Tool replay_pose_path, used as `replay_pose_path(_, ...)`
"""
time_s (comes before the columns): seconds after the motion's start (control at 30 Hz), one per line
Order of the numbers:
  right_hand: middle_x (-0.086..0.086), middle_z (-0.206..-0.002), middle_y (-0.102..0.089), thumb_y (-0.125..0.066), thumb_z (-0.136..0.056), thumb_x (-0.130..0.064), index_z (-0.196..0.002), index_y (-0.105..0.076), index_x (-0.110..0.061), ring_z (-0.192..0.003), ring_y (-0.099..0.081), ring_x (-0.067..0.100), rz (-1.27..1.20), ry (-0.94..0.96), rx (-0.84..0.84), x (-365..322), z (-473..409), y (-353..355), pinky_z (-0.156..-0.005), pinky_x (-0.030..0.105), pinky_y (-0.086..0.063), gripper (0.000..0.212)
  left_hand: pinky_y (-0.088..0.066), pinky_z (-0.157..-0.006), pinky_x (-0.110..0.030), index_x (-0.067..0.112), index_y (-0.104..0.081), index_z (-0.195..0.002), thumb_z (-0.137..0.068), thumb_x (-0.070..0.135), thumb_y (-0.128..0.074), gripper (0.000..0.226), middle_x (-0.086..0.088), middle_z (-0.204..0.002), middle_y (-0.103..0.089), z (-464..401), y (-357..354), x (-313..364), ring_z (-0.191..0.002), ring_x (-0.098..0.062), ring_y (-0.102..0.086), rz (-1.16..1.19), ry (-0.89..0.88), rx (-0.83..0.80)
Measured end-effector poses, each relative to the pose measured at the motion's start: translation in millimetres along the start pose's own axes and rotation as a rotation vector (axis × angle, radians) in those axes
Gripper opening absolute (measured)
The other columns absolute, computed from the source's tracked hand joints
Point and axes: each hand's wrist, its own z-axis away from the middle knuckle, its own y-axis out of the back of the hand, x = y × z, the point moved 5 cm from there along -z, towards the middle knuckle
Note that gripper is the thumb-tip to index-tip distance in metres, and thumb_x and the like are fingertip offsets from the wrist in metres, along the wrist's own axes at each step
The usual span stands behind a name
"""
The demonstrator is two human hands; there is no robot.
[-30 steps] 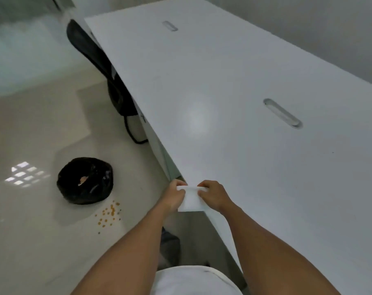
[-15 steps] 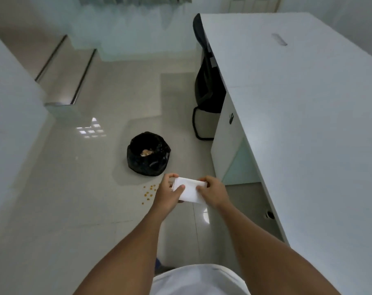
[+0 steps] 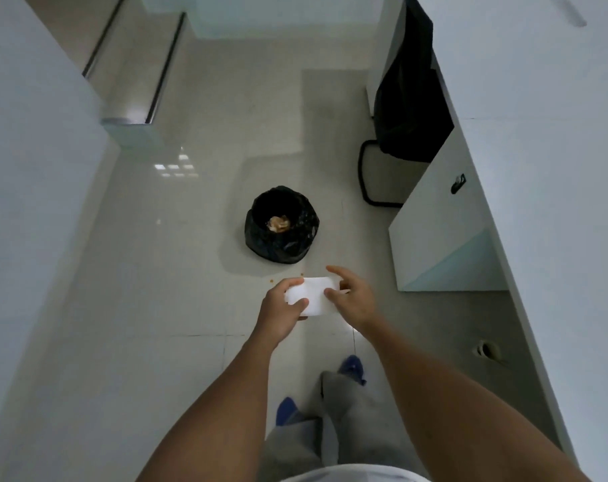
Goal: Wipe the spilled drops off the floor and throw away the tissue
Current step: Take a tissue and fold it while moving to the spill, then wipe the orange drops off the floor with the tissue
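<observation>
A folded white tissue (image 3: 314, 296) is held in front of me over the floor. My left hand (image 3: 281, 312) pinches its left end and my right hand (image 3: 351, 298) holds its right end, index finger lifted. Most of the orange spilled drops are hidden behind my hands and the tissue; a few drops (image 3: 270, 281) show on the pale tiles just beyond. A bin lined with a black bag (image 3: 281, 225) stands on the floor past the drops, with crumpled brownish waste inside.
A long white desk (image 3: 545, 140) runs along the right, with a white drawer cabinet (image 3: 434, 224) under it and a black chair (image 3: 405, 99) pushed in behind. A white surface (image 3: 27, 161) borders the left. My feet in blue shoes (image 3: 351, 368) stand on the tiles.
My view has turned from the desk down to the floor. My hands, still holding the tissue, have moved away from the desk edge and now cover the drops near the bin.
</observation>
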Motion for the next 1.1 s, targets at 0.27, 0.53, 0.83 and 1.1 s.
replay_pose_path(0.27,-0.002,-0.119,-0.064,-0.068,-0.087,-0.007,-0.115,-0.071,-0.015,-0.107,-0.061,0.02,0.03,-0.029,-0.154,36.9,-99.4,-38.1,-0.094,0.043,-0.055,0.029,-0.065,-0.076,-0.042,0.021,-0.062,-0.127,-0.087,-0.004,-0.068,0.047,-0.008,-0.137,-0.052,-85.3,-2.9,-39.8,-0.117,-0.036,-0.058,0.082,0.073,0.1)
replay_pose_path(0.53,-0.003,-0.123,-0.06,-0.069,-0.088,-0.004,-0.119,-0.066,-0.017,-0.108,-0.059,0.018,0.044,-0.136,-0.204,198.9,-232.0,-139.6,-0.092,0.027,-0.054,0.034,-0.065,-0.078,-0.043,0.025,-0.057,-0.132,-0.09,0.004,-0.071,0.049,-0.006,-0.141,-0.05,-235.9,-24.2,-217.2,-0.117,-0.035,-0.058,0.019,0.167,0.111)
replay_pose_path(0.83,-0.004,-0.113,-0.064,-0.069,-0.085,-0.004,-0.113,-0.07,-0.019,-0.095,-0.064,0.021,0.085,-0.116,-0.167,422.7,-392.1,-264.4,-0.081,0.034,-0.059,0.033,-0.065,-0.072,-0.039,0.022,-0.061,-0.128,-0.088,-0.004,-0.067,0.048,-0.003,-0.136,-0.054,-438.6,-51.7,-433.5,-0.11,-0.029,-0.062,-0.123,0.064,0.099)
replay_pose_path(1.1,0.001,-0.117,-0.061,-0.066,-0.089,-0.008,-0.122,-0.067,-0.012,-0.105,-0.059,0.02,0.127,0.022,-0.097,514.5,-496.2,-313.6,-0.094,0.032,-0.054,0.033,-0.044,-0.109,-0.037,0.01,-0.052,-0.141,-0.091,0.006,-0.069,0.053,-0.008,-0.144,-0.047,-570.2,-65.6,-503.0,-0.128,-0.027,-0.051,-0.487,-0.145,0.043)
